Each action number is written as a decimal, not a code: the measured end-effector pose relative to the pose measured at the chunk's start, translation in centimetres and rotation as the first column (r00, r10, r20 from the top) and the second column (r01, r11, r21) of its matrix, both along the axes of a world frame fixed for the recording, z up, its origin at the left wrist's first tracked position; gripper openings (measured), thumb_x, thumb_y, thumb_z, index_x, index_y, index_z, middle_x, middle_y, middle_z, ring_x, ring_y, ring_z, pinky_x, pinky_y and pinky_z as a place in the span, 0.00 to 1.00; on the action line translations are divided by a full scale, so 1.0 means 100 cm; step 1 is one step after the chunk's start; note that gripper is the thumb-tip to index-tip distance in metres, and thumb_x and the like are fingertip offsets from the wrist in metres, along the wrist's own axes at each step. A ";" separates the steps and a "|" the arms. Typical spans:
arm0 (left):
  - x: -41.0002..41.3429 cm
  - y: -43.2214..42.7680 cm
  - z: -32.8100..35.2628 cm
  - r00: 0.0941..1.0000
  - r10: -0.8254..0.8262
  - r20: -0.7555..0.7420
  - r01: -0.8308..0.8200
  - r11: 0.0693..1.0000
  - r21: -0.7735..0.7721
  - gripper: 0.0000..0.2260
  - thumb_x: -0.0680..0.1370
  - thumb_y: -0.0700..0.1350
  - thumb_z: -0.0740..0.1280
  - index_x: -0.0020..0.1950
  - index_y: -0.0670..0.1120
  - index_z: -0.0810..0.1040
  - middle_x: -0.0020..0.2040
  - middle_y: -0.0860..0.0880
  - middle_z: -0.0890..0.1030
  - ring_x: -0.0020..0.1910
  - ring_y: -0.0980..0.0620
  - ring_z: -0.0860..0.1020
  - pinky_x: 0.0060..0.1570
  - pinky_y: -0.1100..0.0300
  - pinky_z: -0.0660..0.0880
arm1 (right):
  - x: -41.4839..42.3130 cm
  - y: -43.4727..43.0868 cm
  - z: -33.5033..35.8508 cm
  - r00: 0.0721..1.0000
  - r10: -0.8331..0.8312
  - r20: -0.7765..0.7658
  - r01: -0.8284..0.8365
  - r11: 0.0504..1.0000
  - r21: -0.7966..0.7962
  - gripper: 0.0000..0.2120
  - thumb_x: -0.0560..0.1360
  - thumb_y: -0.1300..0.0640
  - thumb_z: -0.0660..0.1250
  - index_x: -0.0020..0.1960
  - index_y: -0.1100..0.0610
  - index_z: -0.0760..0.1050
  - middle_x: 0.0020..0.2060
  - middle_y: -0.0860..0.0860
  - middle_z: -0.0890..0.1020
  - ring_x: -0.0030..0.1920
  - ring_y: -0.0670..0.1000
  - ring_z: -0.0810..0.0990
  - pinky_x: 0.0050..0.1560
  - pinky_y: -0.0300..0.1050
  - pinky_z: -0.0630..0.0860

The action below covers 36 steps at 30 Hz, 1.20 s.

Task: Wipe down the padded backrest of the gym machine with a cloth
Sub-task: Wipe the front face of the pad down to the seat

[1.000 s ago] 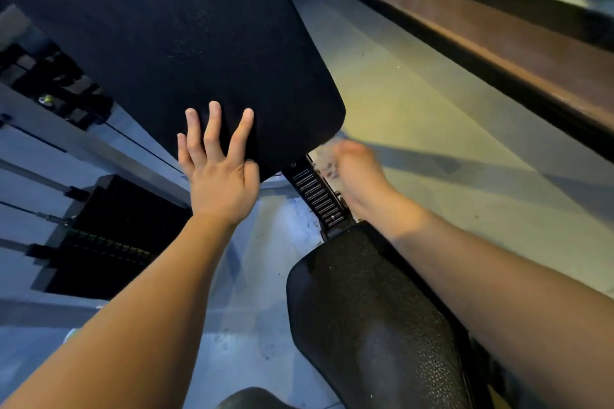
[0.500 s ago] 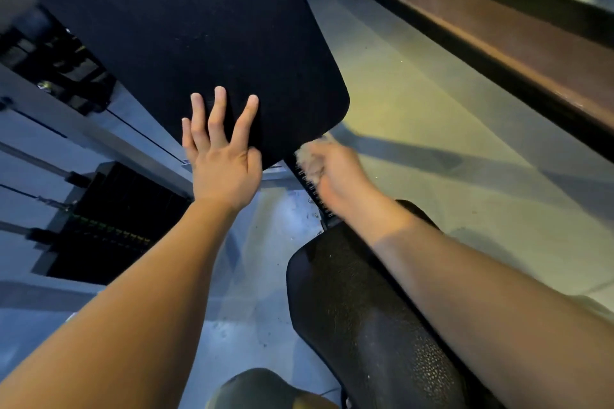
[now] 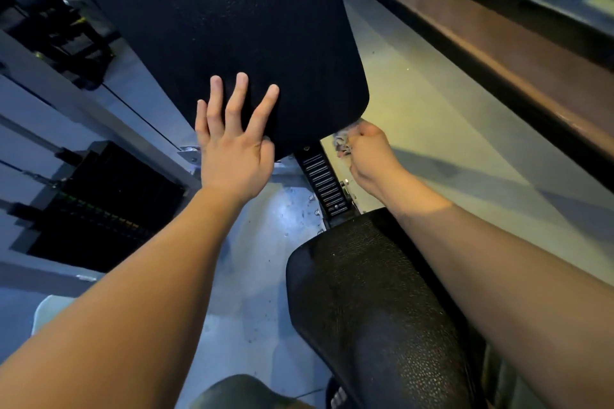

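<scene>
The black padded backrest (image 3: 232,20) fills the upper middle of the head view, its rounded lower corner at the right. My left hand (image 3: 232,146) lies flat on its lower edge, fingers spread and straight. My right hand (image 3: 368,153) is curled round a small bunched pale cloth (image 3: 344,141), just below the backrest's lower right corner. I cannot tell whether the cloth touches the pad's underside. Most of the cloth is hidden inside the fist.
A black textured seat pad (image 3: 375,302) sits below my right forearm. A ribbed adjustment rail (image 3: 322,183) joins seat and backrest. A black weight stack (image 3: 99,206) with cables stands at left. A dark ledge (image 3: 498,43) runs along the right, past pale floor.
My right hand with the cloth swept left beneath the backrest's lower edge, then back right to its corner. My left hand stayed pressed on the pad.
</scene>
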<state>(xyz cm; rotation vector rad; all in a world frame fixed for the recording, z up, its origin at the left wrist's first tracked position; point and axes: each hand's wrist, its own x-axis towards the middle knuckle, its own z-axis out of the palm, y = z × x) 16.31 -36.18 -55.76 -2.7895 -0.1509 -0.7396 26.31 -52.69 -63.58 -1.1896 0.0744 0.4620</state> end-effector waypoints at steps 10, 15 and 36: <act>0.000 0.008 0.004 0.998 -0.006 -0.062 0.007 1.000 0.010 0.32 0.79 0.47 0.60 0.82 0.59 0.54 0.83 0.48 0.49 0.81 0.39 0.42 0.77 0.40 0.41 | -0.063 0.063 0.016 0.976 -0.101 -0.194 0.147 0.960 0.238 0.17 0.86 0.63 0.51 0.62 0.52 0.77 0.61 0.54 0.81 0.63 0.59 0.79 0.61 0.46 0.77; -0.006 0.010 0.016 0.990 -0.019 -0.138 0.020 1.000 0.000 0.33 0.79 0.45 0.61 0.81 0.61 0.53 0.83 0.50 0.47 0.81 0.41 0.41 0.77 0.43 0.41 | -0.084 0.078 0.015 0.975 -0.045 -0.219 0.113 0.946 0.305 0.19 0.87 0.63 0.50 0.68 0.53 0.75 0.54 0.46 0.82 0.56 0.47 0.81 0.54 0.36 0.77; -0.020 0.033 0.030 0.968 -0.162 -0.190 0.177 0.982 0.064 0.40 0.71 0.32 0.60 0.81 0.54 0.58 0.83 0.48 0.51 0.81 0.41 0.44 0.78 0.49 0.44 | -0.080 0.099 -0.006 0.987 -0.066 -0.145 0.091 0.980 0.178 0.14 0.81 0.68 0.55 0.58 0.57 0.75 0.47 0.52 0.78 0.44 0.48 0.76 0.41 0.38 0.72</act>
